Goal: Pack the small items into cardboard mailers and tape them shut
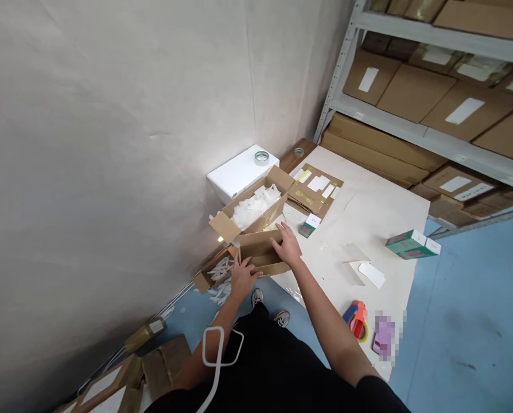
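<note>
An open cardboard box with nothing visible inside sits tilted at the table's near left edge. My left hand grips its near left end, fingers over the rim. At its other end my right hand holds the far rim, with the fingertips on the inside edge. Just behind it, a second open cardboard box is filled with white packing material. Lower on the left, another open box contains white strips.
A white foam box carries a tape roll. On the table lie flattened cardboard, green-and-white boxes, white cards, a tape dispenser and a purple blurred item. Shelves hold cartons.
</note>
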### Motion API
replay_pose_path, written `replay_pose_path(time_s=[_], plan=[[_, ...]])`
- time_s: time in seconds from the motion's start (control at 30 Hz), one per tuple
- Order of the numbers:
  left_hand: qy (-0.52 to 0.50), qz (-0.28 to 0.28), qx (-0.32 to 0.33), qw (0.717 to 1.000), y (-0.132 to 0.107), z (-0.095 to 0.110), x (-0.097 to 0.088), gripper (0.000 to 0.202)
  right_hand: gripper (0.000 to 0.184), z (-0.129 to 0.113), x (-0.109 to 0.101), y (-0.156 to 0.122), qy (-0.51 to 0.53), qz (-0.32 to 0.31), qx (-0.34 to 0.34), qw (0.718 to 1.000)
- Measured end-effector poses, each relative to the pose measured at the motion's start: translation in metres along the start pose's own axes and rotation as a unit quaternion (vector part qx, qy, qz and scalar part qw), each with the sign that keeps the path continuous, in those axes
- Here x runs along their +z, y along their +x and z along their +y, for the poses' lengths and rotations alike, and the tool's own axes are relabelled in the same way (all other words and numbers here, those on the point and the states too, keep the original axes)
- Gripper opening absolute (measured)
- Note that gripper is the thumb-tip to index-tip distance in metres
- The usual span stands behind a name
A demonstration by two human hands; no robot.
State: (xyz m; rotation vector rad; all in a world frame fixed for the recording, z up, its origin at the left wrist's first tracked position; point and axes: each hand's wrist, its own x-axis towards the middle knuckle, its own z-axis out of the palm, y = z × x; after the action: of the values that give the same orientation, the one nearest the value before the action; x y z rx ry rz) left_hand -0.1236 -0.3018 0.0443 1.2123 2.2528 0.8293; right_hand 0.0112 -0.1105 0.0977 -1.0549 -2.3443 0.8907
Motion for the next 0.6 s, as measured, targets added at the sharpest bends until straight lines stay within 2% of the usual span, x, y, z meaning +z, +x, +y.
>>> replay_pose_path(time_s=[0.07, 0.17, 0.3, 0.37, 0.43, 0.53, 0.6], plan=[[0.040, 0.001, 0.016, 0.999, 0.002, -0.011, -0.006, 0.018, 0.064, -0.012, 0.015, 0.030, -0.001, -0.024, -0.040, 0.999], [0.059, -0.001, 0.000, 0.998, 0.007, -0.023, -0.013, 0.013, 0.059, -0.025, 0.042, 0.078, -0.021, -0.079, -0.081, 0.993], [0.032, -0.009, 0.002, 0.999, 0.010, -0.030, -0.022, 0.013, 0.042, -0.033, 0.083, 0.135, -0.107, -0.196, -0.033, 0.974], [0.015, -0.010, 0.015, 1.000, 0.010, -0.030, -0.025, 0.015, 0.041, -0.037, 0.105, 0.157, -0.147, -0.256, -0.004, 0.956], [0.009, -0.008, 0.024, 1.000, 0.009, -0.030, -0.026, 0.016, 0.054, -0.040, 0.128, 0.173, -0.185, -0.306, 0.028, 0.933], [0.024, -0.011, 0.034, 0.999, 0.009, -0.030, -0.028, 0.015, 0.086, -0.043, 0.157, 0.187, -0.248, -0.359, 0.056, 0.898], [0.031, -0.017, 0.040, 0.999, 0.010, -0.031, -0.030, 0.013, 0.091, -0.045, 0.168, 0.191, -0.284, -0.388, 0.058, 0.875]])
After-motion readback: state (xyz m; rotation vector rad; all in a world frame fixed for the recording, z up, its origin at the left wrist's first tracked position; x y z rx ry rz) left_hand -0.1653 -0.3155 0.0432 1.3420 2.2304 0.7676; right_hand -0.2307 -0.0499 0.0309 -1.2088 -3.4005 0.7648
